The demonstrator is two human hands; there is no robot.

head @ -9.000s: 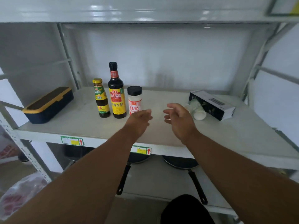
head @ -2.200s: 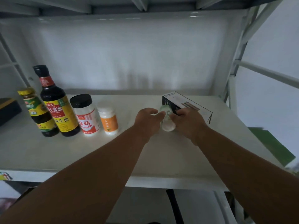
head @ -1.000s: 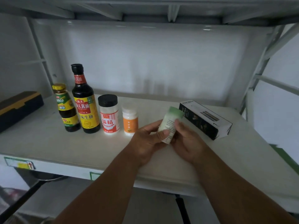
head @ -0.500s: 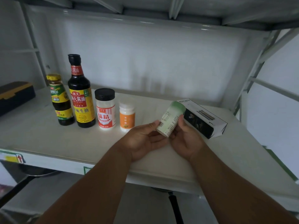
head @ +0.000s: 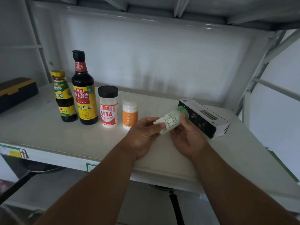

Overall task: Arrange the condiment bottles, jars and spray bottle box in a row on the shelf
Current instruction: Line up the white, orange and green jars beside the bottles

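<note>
On the white shelf [head: 65, 140] stands a row from left to right: a small yellow-capped bottle [head: 64, 96], a tall soy sauce bottle [head: 84, 90], a black-lidded white jar [head: 108, 107] and a small orange-labelled jar [head: 129, 114]. Above the shelf, both hands hold a small green-capped white jar [head: 172, 120], tilted with its cap up and to the right. My left hand [head: 142, 135] pinches its base end. My right hand [head: 186, 135] grips it near the cap. The black-and-white spray bottle box [head: 206, 117] lies flat just behind my right hand.
A dark box with a yellow lid [head: 16, 93] sits at the shelf's far left. Shelf uprights [head: 258, 69] rise at the right. Below the shelf hang pans with black handles [head: 177, 207]. The upper shelf [head: 162, 7] is close overhead.
The green-capped jar was lifted off the shelf with both hands and has tilted further towards level; the view has drifted slightly.
</note>
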